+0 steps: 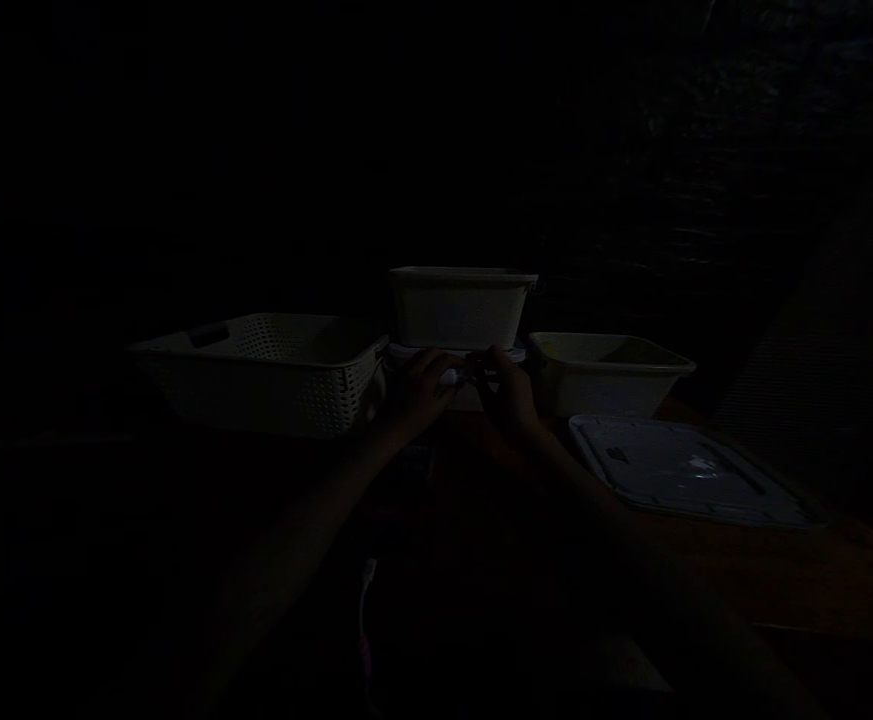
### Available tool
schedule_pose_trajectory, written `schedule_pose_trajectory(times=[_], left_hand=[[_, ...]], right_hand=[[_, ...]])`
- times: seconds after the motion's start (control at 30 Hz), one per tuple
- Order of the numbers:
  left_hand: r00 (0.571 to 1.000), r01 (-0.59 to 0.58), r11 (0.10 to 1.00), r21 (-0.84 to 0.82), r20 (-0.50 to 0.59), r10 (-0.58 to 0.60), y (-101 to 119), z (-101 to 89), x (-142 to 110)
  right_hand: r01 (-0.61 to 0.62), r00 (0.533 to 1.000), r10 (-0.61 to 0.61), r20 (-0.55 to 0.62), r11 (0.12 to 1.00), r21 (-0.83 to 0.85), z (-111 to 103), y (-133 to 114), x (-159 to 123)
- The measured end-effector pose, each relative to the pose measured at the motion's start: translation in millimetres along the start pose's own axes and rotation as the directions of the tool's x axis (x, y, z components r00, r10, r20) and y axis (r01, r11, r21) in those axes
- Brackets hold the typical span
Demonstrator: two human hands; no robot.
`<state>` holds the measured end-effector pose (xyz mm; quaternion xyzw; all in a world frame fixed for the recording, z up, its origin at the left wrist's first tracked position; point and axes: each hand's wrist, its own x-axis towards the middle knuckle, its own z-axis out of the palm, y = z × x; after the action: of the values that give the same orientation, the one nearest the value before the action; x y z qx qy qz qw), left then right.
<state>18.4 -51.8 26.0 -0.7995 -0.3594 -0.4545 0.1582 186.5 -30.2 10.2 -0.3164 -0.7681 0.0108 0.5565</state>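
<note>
The picture is very dark. Both my hands reach forward to the middle, close together, in front of a stacked pair of pale tubs. My left hand (422, 388) has its fingers bent around a small whitish thing (449, 377) whose kind I cannot make out. Opposite it, my right hand (509, 392) is closed, fingertips pinched toward the same spot; what they hold is too dark to name. Just behind the fingers stands the upper pale tub (460, 310), resting on a lidded container (469, 400) partly hidden by my hands.
A perforated plastic basket (256, 385) stands at left. At right is another pale tub (608, 385) with something dark inside, and before it a flat lid (676, 470) lies on the wooden table (781, 570). A thin white cable (362, 610) lies near the front.
</note>
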Motion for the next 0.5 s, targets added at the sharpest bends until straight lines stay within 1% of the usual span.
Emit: schedule_pose_trajectory(times=[0.13,0.3,0.43,0.5], left_hand=[[1.0,0.03,0.999,-0.019,-0.008,-0.03,0.2,1.3,0.4],[1.0,0.019,0.999,-0.028,-0.016,-0.019,-1.3,2.2,1.0],[1.0,0.011,0.999,-0.044,0.02,-0.01,-0.9,2.9,0.4],[0.999,0.025,0.998,-0.062,0.036,-0.023,-0.9,3.1,-0.4]], right_hand=[[0.019,1.0,-0.019,-0.005,1.0,0.006,-1.4,-1.3,0.5],[0.024,1.0,-0.025,-0.01,1.0,-0.015,-2.4,-1.8,0.2],[0.004,1.0,-0.004,-0.009,1.0,-0.003,-2.3,-0.8,0.5],[-0.004,1.0,0.004,-0.008,1.0,-0.002,-2.3,-0.1,0.7]])
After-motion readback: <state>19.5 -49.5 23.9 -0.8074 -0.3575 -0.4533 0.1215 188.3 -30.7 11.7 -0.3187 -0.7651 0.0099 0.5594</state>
